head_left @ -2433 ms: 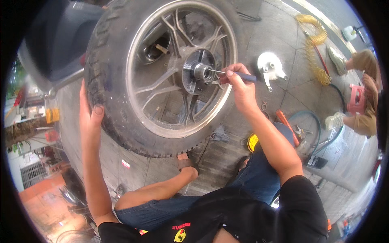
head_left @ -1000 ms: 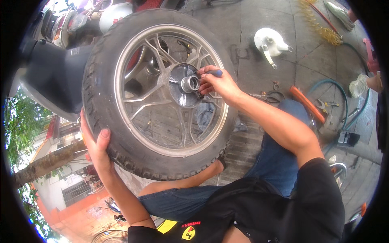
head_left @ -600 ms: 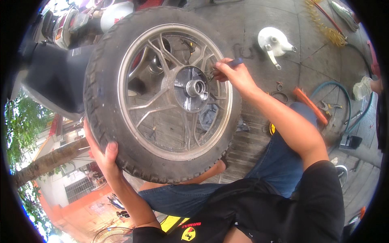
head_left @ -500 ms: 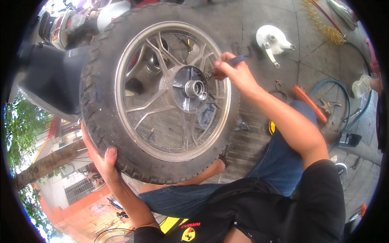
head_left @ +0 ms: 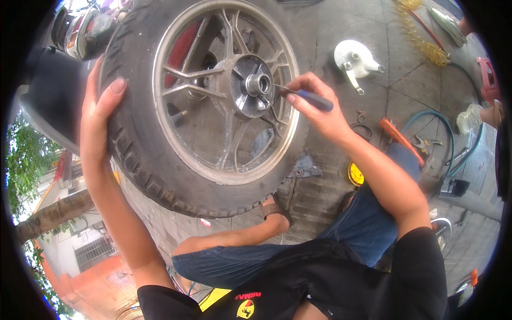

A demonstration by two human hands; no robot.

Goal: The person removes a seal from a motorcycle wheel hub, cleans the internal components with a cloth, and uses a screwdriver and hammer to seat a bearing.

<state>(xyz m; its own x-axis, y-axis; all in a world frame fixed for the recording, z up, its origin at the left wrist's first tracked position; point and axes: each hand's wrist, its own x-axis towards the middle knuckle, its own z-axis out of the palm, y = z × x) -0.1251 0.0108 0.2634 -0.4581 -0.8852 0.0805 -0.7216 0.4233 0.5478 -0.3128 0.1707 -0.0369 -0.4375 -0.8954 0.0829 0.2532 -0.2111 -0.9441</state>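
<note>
My left hand (head_left: 100, 125) is closed round the left edge of a large black tyre (head_left: 128, 149), thumb on the sidewall and fingers along the tread. The tyre carries a silver spoked rim (head_left: 229, 174) with a dark round hub (head_left: 241, 96) and metal collar (head_left: 250, 85) at its middle. My right hand (head_left: 314, 106), at the wheel's right side, is closed on a screwdriver-like tool (head_left: 314, 100) with a dark blue handle; its thin shaft points left at the collar. Whether the tip touches it I cannot tell.
On the pavement lie a white brake plate (head_left: 352, 57), coiled yellow air hose (head_left: 434, 53), orange-handled tool (head_left: 402, 138), pliers (head_left: 424, 143), teal hose (head_left: 442, 120) and yellow tin (head_left: 356, 173). Another person's shoe (head_left: 468, 120) shows at right. A black scooter body (head_left: 53, 96) stands at upper left.
The wheel has risen in the picture and turned, its spokes lying differently. My left hand has moved up along the tyre. My right hand sits slightly lower, the tool's shaft now pointing at the collar.
</note>
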